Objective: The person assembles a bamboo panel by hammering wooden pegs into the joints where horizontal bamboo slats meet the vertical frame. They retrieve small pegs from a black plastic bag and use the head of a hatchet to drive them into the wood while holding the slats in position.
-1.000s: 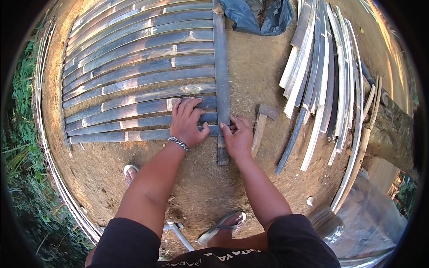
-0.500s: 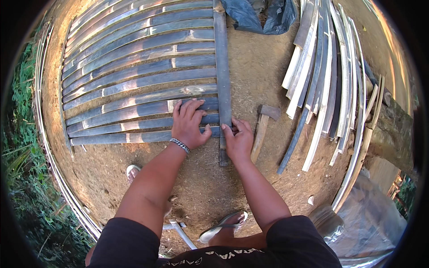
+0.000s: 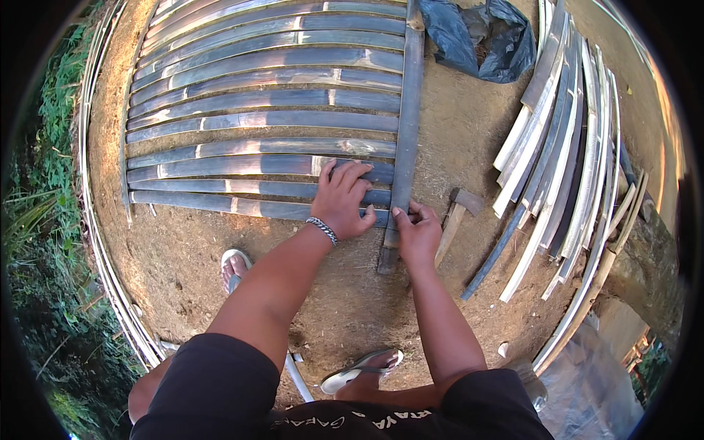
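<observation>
A row of dark split-bamboo slats (image 3: 264, 121) lies side by side on the ground, with thin gaps between them. Across their right ends runs a bamboo crosspiece (image 3: 408, 121). My left hand (image 3: 343, 202) rests on the lowest slats just left of this crosspiece, its fingers spread. At the crosspiece's lower part, my right hand (image 3: 420, 238) grips the right edge, thumb on top and the other fingers curled. A hatchet (image 3: 453, 220) with a wooden handle lies on the dirt right beside my right hand, its handle end partly hidden.
A pile of split bamboo strips (image 3: 565, 154) lies to the right, near a thick log (image 3: 649, 253). A dark plastic bag (image 3: 506, 55) sits at the top. Clear plastic sheeting (image 3: 590, 381) is at the lower right. Long poles (image 3: 103, 242) edge the plants on the left.
The whole scene has shifted rightward in view as my head moved. Both hands keep about the same places on the slats and the crosspiece.
</observation>
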The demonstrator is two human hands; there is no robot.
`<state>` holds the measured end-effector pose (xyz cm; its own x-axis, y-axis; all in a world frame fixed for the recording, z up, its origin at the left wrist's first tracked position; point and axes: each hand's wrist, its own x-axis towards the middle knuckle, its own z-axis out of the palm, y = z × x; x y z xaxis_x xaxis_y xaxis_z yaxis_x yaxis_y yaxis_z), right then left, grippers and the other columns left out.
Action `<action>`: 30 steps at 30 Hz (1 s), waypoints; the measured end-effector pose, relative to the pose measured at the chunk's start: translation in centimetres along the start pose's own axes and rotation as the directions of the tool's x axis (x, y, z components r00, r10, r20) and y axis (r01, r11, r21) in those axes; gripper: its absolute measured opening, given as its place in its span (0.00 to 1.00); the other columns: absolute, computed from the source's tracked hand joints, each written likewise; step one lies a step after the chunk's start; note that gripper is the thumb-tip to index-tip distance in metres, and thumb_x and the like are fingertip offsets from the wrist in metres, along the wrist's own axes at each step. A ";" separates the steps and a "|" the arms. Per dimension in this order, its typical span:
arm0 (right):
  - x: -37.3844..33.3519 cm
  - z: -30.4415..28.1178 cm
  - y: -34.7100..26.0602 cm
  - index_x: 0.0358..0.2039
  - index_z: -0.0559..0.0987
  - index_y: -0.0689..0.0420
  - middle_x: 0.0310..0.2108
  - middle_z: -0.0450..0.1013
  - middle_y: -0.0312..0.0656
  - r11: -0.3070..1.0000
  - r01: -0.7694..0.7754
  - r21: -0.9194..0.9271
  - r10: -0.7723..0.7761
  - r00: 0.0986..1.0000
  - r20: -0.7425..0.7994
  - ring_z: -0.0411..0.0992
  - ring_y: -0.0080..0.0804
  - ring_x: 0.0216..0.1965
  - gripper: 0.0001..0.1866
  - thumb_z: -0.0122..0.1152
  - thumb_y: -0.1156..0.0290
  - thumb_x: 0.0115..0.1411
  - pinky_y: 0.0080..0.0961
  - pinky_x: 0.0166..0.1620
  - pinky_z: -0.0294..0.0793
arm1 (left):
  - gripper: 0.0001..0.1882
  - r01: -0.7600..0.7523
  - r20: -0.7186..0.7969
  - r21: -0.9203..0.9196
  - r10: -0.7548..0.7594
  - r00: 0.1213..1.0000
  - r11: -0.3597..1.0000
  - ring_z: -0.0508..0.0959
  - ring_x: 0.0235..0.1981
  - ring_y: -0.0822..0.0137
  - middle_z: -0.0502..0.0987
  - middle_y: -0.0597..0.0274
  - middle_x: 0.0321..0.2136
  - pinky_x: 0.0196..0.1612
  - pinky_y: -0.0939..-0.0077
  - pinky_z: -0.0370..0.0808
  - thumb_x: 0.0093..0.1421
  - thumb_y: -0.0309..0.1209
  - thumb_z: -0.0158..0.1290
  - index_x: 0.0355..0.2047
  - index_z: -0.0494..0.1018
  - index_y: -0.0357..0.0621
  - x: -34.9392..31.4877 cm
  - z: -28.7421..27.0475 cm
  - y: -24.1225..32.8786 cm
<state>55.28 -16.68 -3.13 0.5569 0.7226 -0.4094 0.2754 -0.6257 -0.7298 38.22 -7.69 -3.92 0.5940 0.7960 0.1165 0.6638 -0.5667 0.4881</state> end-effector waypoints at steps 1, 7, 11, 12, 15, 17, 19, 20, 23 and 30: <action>0.0 0.0 -0.2 0.45 0.86 0.64 0.36 0.80 0.43 1.000 -0.003 -0.013 0.003 1.000 0.008 0.78 0.31 0.33 0.18 0.77 0.70 0.56 0.28 0.41 0.78 | 0.19 0.008 0.012 0.006 -0.008 1.000 1.000 0.68 0.67 0.55 0.72 0.59 0.59 0.73 0.41 0.52 0.49 0.39 0.63 0.40 0.76 0.47 -0.1 -0.1 -0.1; 1.2 -0.3 1.2 0.43 0.85 0.63 0.35 0.81 0.44 0.994 -0.042 0.103 0.031 0.994 0.105 0.77 0.31 0.32 0.17 0.78 0.70 0.55 0.29 0.40 0.78 | 0.20 0.021 0.013 -0.022 -0.021 1.000 1.000 0.68 0.67 0.54 0.72 0.58 0.58 0.74 0.41 0.52 0.48 0.38 0.64 0.41 0.75 0.47 0.0 0.1 0.1; 1.5 -0.8 0.4 0.41 0.83 0.63 0.33 0.80 0.43 0.999 -0.020 -0.028 0.022 0.995 0.100 0.77 0.32 0.31 0.18 0.80 0.68 0.54 0.31 0.40 0.78 | 0.21 0.047 0.009 -0.062 -0.047 0.999 0.997 0.68 0.67 0.52 0.73 0.56 0.58 0.73 0.41 0.52 0.47 0.36 0.63 0.43 0.74 0.47 0.1 -0.2 0.4; 1.7 -1.0 0.4 0.41 0.83 0.63 0.32 0.80 0.43 0.999 -0.021 -0.025 0.024 0.994 0.110 0.77 0.33 0.31 0.19 0.80 0.67 0.53 0.31 0.39 0.78 | 0.22 0.047 0.015 -0.063 -0.046 0.999 0.997 0.68 0.67 0.53 0.72 0.57 0.58 0.74 0.41 0.51 0.47 0.36 0.63 0.44 0.75 0.47 0.2 -0.2 0.5; 1.9 -1.5 0.0 0.40 0.82 0.63 0.30 0.78 0.42 0.999 -0.030 -0.035 0.035 0.990 0.135 0.76 0.33 0.31 0.20 0.81 0.66 0.52 0.33 0.39 0.77 | 0.24 0.044 0.014 -0.071 -0.044 0.999 0.997 0.67 0.68 0.55 0.72 0.57 0.60 0.75 0.41 0.49 0.49 0.37 0.61 0.47 0.75 0.46 0.1 -0.3 0.3; 2.0 -1.6 -0.7 0.39 0.81 0.63 0.29 0.77 0.41 0.997 -0.037 -0.068 0.046 0.989 0.143 0.76 0.33 0.30 0.20 0.82 0.66 0.52 0.33 0.38 0.77 | 0.26 0.039 -0.018 -0.083 -0.040 0.999 0.996 0.67 0.68 0.54 0.72 0.56 0.60 0.75 0.40 0.48 0.50 0.36 0.60 0.50 0.74 0.45 0.1 0.0 0.0; 2.2 -1.8 -0.8 0.39 0.81 0.63 0.29 0.77 0.42 0.996 -0.045 -0.074 0.056 0.986 0.160 0.75 0.34 0.30 0.21 0.82 0.65 0.52 0.33 0.38 0.77 | 0.28 0.084 -0.040 -0.017 -0.085 0.996 0.996 0.66 0.69 0.52 0.71 0.54 0.61 0.76 0.39 0.45 0.51 0.35 0.59 0.54 0.71 0.44 0.2 0.2 0.4; 2.2 -1.7 -0.7 0.39 0.81 0.63 0.29 0.77 0.42 0.996 -0.050 -0.077 0.063 0.984 0.169 0.75 0.34 0.30 0.21 0.82 0.65 0.52 0.33 0.38 0.77 | 0.29 0.108 -0.051 0.017 -0.107 0.993 0.994 0.65 0.69 0.51 0.70 0.54 0.62 0.76 0.38 0.44 0.51 0.35 0.59 0.55 0.70 0.43 0.1 0.3 0.6; 2.3 -1.6 -0.5 0.38 0.81 0.64 0.29 0.77 0.42 0.997 -0.051 -0.051 0.059 0.985 0.164 0.75 0.34 0.30 0.21 0.82 0.66 0.51 0.33 0.38 0.77 | 0.31 0.124 -0.065 -0.033 -0.126 0.990 0.992 0.61 0.72 0.47 0.67 0.50 0.66 0.76 0.37 0.42 0.53 0.33 0.57 0.59 0.68 0.43 0.4 1.1 1.7; 1.9 -1.1 0.3 0.38 0.83 0.64 0.31 0.79 0.46 1.000 -0.015 -0.023 0.018 0.994 0.107 0.78 0.40 0.33 0.21 0.82 0.64 0.51 0.36 0.41 0.78 | 0.27 0.065 0.020 -0.076 -0.064 0.998 0.995 0.57 0.75 0.46 0.63 0.49 0.69 0.76 0.35 0.42 0.59 0.35 0.63 0.57 0.70 0.42 0.3 0.6 1.0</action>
<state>57.25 -15.83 -3.51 0.4745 0.7388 -0.4785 0.2851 -0.6433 -0.7106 39.38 -8.12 -3.95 0.5591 0.8263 0.0676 0.6648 -0.4955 0.5590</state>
